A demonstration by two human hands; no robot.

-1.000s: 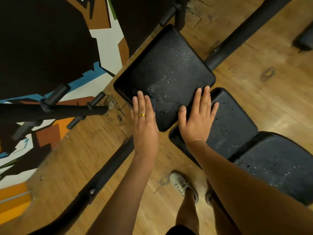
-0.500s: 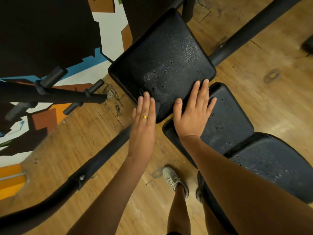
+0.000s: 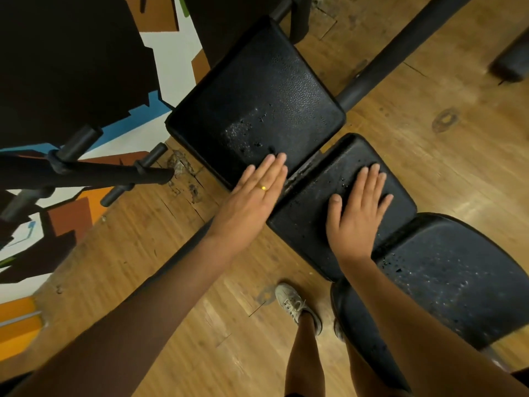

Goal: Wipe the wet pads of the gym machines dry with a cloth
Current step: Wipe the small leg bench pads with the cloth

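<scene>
Moved: right hand (image 3: 355, 213) off top pad (image 3: 257, 90), onto mid pad (image 3: 303, 216).
Hands: left hand (image 3: 252, 193) & right both flat, empty.
Todo: pads wet, no cloth seen.

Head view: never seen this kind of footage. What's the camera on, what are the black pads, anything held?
The camera is worn on a person's head and looks down, so you see their arms, legs and a shoe over a wooden floor. The three black cushions are gym machine pads: a large pad, a middle pad and a near pad, each with water drops. The left hand lies flat over the large pad's near corner; the right hand lies flat on the middle pad. Neither holds anything; no cloth is in view.
</scene>
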